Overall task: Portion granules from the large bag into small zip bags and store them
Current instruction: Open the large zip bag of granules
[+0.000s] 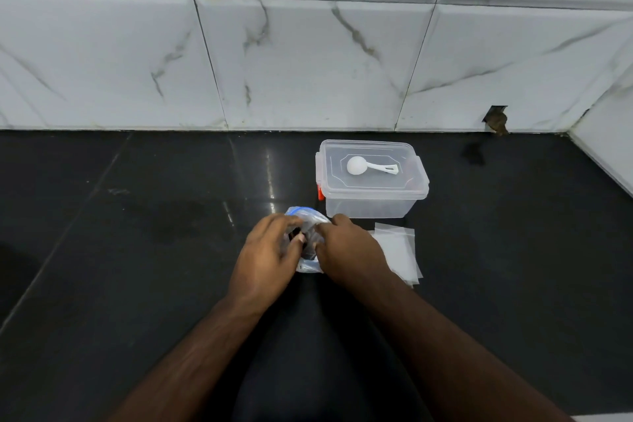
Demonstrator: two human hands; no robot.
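On a black counter [137,250], the left hand [270,250] and right hand [346,247] both pinch the mouth of a clear bag [306,216] between them. Small bags [399,250] lie just right; behind, a scoop [370,166] rests on a lidded box [371,195].

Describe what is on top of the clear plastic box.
A white scoop lies on the closed lid of the box. What the box holds cannot be made out through its cloudy walls.

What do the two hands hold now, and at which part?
Both the left hand and right hand grip the large bag near its blue-edged mouth.
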